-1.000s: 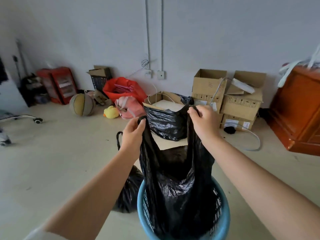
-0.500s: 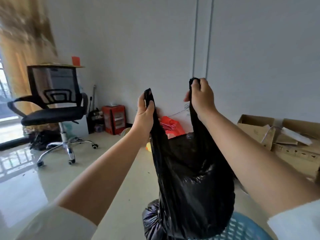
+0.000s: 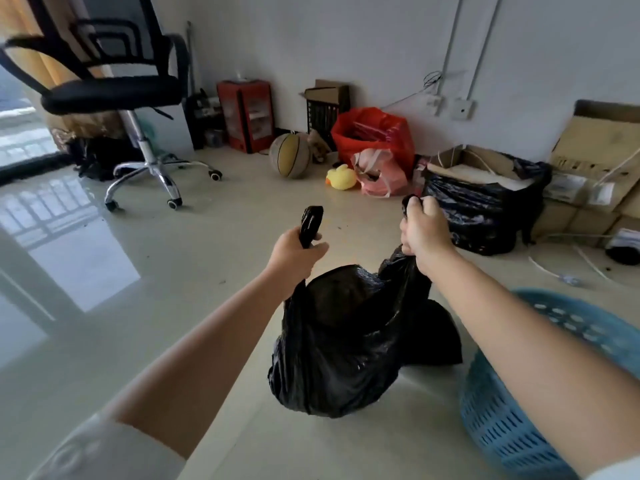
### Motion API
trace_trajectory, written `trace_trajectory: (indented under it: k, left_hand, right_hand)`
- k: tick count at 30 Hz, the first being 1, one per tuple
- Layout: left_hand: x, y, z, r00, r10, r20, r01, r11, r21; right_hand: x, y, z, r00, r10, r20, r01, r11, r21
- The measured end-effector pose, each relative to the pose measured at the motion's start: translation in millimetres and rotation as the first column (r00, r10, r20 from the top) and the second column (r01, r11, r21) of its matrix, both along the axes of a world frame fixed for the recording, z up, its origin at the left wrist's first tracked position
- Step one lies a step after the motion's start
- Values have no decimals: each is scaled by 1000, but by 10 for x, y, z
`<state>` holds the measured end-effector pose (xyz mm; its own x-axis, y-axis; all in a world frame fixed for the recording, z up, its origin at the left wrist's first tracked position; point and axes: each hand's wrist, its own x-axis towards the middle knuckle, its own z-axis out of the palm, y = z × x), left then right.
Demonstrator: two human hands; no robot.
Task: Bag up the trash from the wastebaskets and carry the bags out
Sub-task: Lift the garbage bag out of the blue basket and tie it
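The black bag (image 3: pixel 346 344) is out of the blue wastebasket (image 3: pixel 512 420), each handle gripped by the left hand (image 3: pixel 294 252) and right hand (image 3: pixel 424 233). It probably rests on the floor; tying and carrying out remain.

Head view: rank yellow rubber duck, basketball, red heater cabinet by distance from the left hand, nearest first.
From the left hand:
1. Yellow rubber duck, on the floor ahead, slightly right.
2. Basketball, farther back, left of the duck.
3. Red heater cabinet, against the back wall.

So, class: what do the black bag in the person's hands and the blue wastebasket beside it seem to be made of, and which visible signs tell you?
Black bag: seemingly thin plastic film, glossy; it crinkles, sags and catches highlights.
Blue wastebasket: probably moulded rigid plastic with a dull sheen; its wall is pierced by regular rows of slots.
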<state>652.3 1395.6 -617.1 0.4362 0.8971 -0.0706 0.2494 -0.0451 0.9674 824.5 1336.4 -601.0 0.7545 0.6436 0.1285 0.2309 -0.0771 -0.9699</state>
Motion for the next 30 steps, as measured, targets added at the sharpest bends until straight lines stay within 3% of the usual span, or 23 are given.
trace_trajectory:
  k: [3,5,7,10,14,17,19,22,23,24,26,27,28,30]
  left_hand:
    - [-192,90,-403,996,90,21,-88,994,-71]
    - [-254,130,-588,986,159,56,-155,985,-79]
    - [-306,157,-709,978,192,77,-190,981,-39]
    - [-414,170,-837,996,13,83,-10,999,-33]
    - [-498,92,-1011,905,-400,-142,401,916,-23]
    - [-450,124,-1169,895,-393,-213,379,920,-103]
    - [-384,181,-1231,894,-324,-308,330,943,-35]
    - [-247,161,-1216,783,-257,-566,375,921,100]
    - [-205,142,-1222,790,-242,-563,360,927,106]
    - [-173,118,-1229,843,-239,-481,311,947,75]
    - [-122,33,-1199,979,-170,-115,153,978,-143]
    - [-99,18,-1187,992,-81,93,103,956,-273]
    - [-85,26,-1201,969,21,247,70,932,-354]
    - [-53,21,-1270,885,228,407,-40,906,-421]
  right_hand:
    - [-209,32,-330,998,15,-55,-19,998,-62]
    - [-266,3,-479,994,73,-78,-74,997,-22]
    - [-223,-57,-605,983,183,20,-181,981,-63]
    - [-6,-189,-672,910,390,138,-360,911,-203]
    - [348,-303,-857,800,577,-167,-591,707,-388]
    - [436,-240,-1086,710,603,-363,-704,606,-371]
    - [399,-131,-1234,719,583,-379,-693,650,-314]
    - [375,32,-1390,779,514,-360,-605,767,-213]
    - [371,76,-1422,767,501,-401,-598,785,-163]
    - [370,114,-1441,743,486,-460,-585,806,-93]
    - [358,196,-1479,687,400,-606,-461,885,61]
    - [361,256,-1513,678,319,-662,-356,931,84]
    - [357,320,-1547,693,235,-681,-272,961,55]
    - [351,407,-1618,722,127,-680,-196,980,-25]
